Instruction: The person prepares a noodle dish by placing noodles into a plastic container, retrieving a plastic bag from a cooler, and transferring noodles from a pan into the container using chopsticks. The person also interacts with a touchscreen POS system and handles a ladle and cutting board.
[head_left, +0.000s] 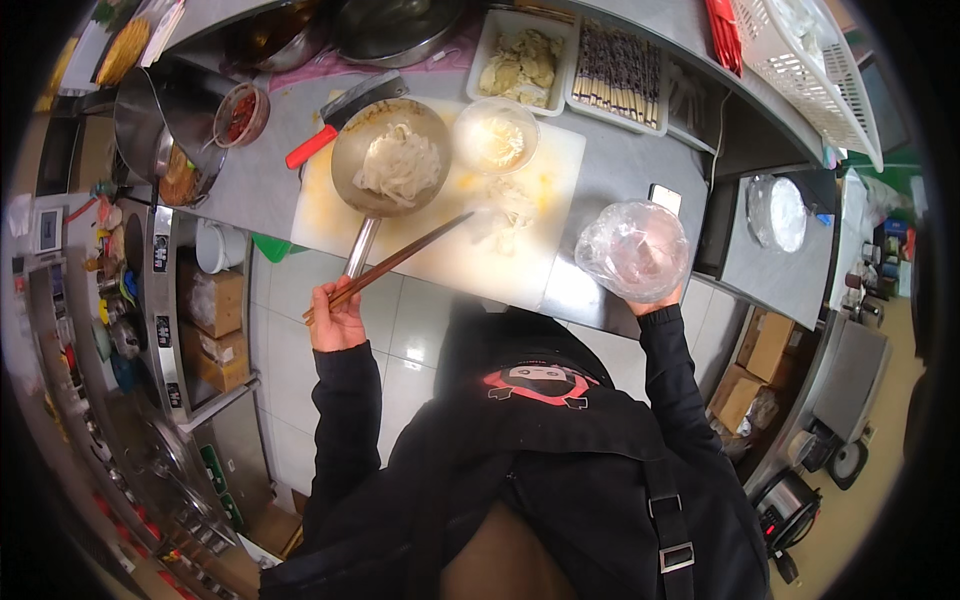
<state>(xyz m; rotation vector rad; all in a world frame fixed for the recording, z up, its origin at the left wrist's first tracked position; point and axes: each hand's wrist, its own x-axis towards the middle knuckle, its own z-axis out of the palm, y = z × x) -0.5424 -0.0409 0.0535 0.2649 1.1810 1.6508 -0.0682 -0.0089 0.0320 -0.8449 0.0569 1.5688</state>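
Note:
My left hand (337, 319) holds a pair of brown chopsticks (409, 255), their tips over the white cutting board (450, 262), near the end of the handle of a metal pan (349, 169). Pale, translucent strips like wide noodles (401, 165) lie in the pan. At the right, my right hand (654, 301) holds a bowl covered in clear plastic (634, 251) from below, most of the fingers hidden. A clear round container with pale shreds (495, 139) stands on the board beside the pan, and loose pale pieces (510, 214) lie below it. A cleaver with a red handle (311, 147) rests behind the pan.
White trays of pale food pieces (521, 67) and wrapped chopsticks (616, 75) stand at the back. A phone (665, 198) lies just behind the plastic-covered bowl. At the left are a tub of red food (241, 115) and a dark wok (142, 112). A white basket (806, 67) juts in upper right.

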